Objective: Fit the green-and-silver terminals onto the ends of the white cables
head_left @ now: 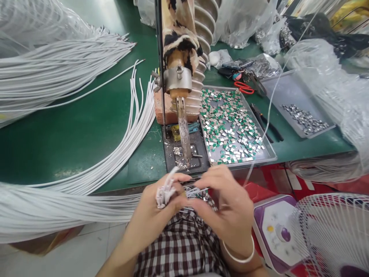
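Note:
My left hand (161, 207) is closed in a pinch in front of the bench, with a crumpled white wrapping (165, 191) around one finger. My right hand (226, 207) faces it, thumb and fingers bent together, so the fingertips of both hands almost meet. What lies between them is too small to make out. A thick bundle of white cables (95, 207) runs from the left behind my left hand, and thin cable ends (196, 191) show between the hands. Just beyond them, a soldering iron (183, 130) is clamped point down over a dark plate (170, 154) specked with solder.
A tray (272, 157) of small green-and-metal connectors stands right of the iron, beside pliers (266, 125), red-handled scissors (244, 87) and another tray (288, 86) with metal pieces. More white cables (57, 73) lie left. A fan (337, 231) stands at lower right.

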The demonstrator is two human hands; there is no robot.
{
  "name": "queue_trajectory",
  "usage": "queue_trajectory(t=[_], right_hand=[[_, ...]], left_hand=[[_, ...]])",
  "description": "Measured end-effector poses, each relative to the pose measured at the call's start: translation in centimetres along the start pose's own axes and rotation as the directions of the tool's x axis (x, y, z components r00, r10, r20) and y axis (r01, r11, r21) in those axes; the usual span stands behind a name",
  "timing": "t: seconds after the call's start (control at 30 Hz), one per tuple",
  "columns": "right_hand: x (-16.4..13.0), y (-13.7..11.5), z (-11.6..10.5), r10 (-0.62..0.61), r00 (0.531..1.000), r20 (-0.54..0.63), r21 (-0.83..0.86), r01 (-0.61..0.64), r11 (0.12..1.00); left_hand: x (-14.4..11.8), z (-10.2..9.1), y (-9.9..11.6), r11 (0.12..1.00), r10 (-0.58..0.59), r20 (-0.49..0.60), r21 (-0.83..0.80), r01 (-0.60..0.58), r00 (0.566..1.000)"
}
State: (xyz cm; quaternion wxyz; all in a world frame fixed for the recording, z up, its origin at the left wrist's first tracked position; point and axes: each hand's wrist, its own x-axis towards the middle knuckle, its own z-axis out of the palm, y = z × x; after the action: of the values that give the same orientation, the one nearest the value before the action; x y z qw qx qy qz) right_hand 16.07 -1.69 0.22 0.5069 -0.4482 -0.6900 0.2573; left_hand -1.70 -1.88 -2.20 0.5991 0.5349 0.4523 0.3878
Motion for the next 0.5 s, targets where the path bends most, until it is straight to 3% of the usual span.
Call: queue_trajectory(t=[0.07, 0.23, 0.4, 0.5], right_hand=[[0.09, -0.41, 0.33, -0.06, 0.986, 0.155, -0.024, 0.065, 0.998], [0.07, -0.47, 0.42, -0.042, 0.998, 0.057, -0.04, 0.045, 0.998], [-0.11, -0.52, 0.34, -0.083, 0.97, 0.228, -0.142, 0.117, 0.983], [-0.23, -0.62, 0.44, -0.116, 0.971, 0.21, -0.136, 0.147, 0.98]], left_hand=[[0.1, 0.41, 0.42, 0.999, -0.017, 0.076, 0.047, 0.014, 0.997], [-0.1, 0.42, 0.48, 0.994, -0.046, 0.142, 0.108, 0.03, 0.989], [-0.41, 0.32, 0.49, 0.987, -0.073, 0.167, 0.154, 0.047, 0.983], [-0.49, 0.27, 0.62, 0.986, -0.066, 0.183, 0.16, 0.037, 0.981]])
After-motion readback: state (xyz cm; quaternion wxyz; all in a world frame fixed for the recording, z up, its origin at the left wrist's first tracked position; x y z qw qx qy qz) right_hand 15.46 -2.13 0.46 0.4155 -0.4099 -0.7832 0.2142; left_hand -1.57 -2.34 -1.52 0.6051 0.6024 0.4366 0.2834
